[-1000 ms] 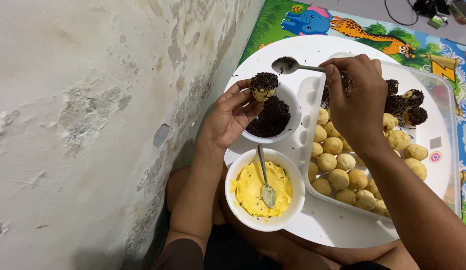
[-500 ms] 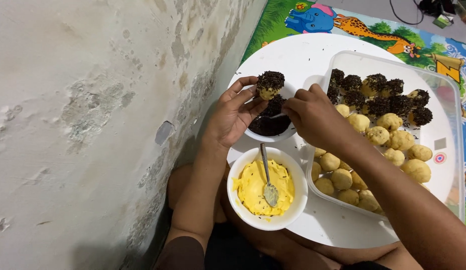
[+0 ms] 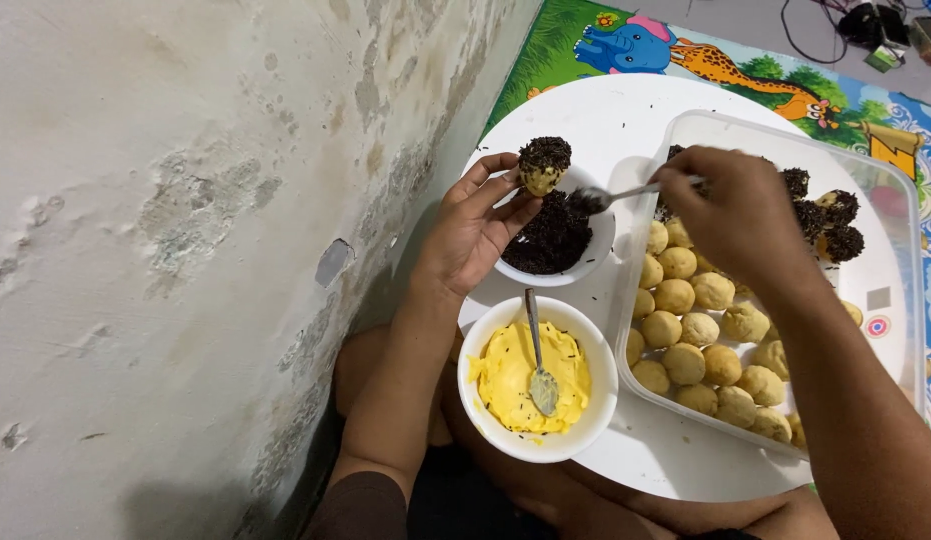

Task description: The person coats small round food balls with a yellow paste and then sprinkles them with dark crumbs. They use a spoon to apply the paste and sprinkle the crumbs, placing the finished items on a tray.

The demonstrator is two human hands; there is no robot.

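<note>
Our left hand (image 3: 475, 225): fingers grasping a sprinkle-coated ball (image 3: 543, 165) above the sprinkle bowl (image 3: 597, 252).
Our right hand (image 3: 735, 215): fingers pinching a spoon (image 3: 610, 197) over that bowl.

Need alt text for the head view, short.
Left hand holds a sprinkle-coated dough ball over a white bowl of dark chocolate sprinkles; right hand holds a metal spoon over it. Nearby: white bowl of yellow cream, clear plastic tub of dough balls.

Left hand (image 3: 475, 225) holding sprinkle-coated ball (image 3: 543, 164), right hand (image 3: 735, 215) holding spoon (image 3: 610, 196)
</note>
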